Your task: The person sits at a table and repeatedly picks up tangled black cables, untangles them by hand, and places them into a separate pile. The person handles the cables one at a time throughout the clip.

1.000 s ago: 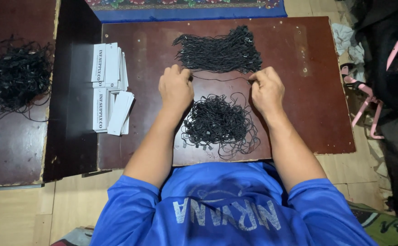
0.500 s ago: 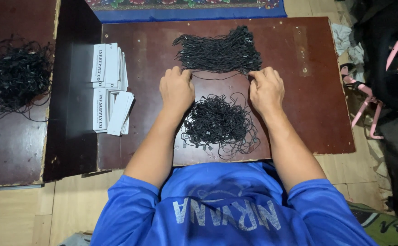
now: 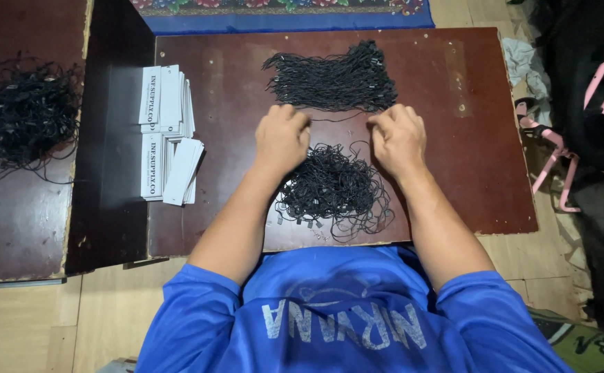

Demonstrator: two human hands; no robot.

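Both hands, left hand (image 3: 282,138) and right hand (image 3: 398,138), pinch with closed fingers a thin black cord (image 3: 340,119) stretched between them on the dark red-brown wooden board (image 3: 467,152), between two heaps of black cords (image 3: 333,83), (image 3: 333,190).

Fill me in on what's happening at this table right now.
A person in a blue shirt sits at a dark brown board. The left hand and right hand each pinch an end of one thin black string stretched between them. A tangled pile lies nearer the body, a tidy bundle beyond the hands. White paper tags are stacked to the left.
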